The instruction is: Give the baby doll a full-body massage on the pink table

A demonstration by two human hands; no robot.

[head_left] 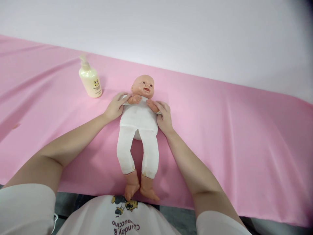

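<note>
Pink cloth (220,130) bears doll (138,130) lengthwise, head away; left hand (114,107) and right hand (165,119) clasp its shoulders.

A cream-coloured plastic pump bottle (90,81) with a small yellow label stands upright, slightly tilted in view, on a smooth pink fabric sheet (232,130) that spreads below a plain white wall (171,29).
</note>
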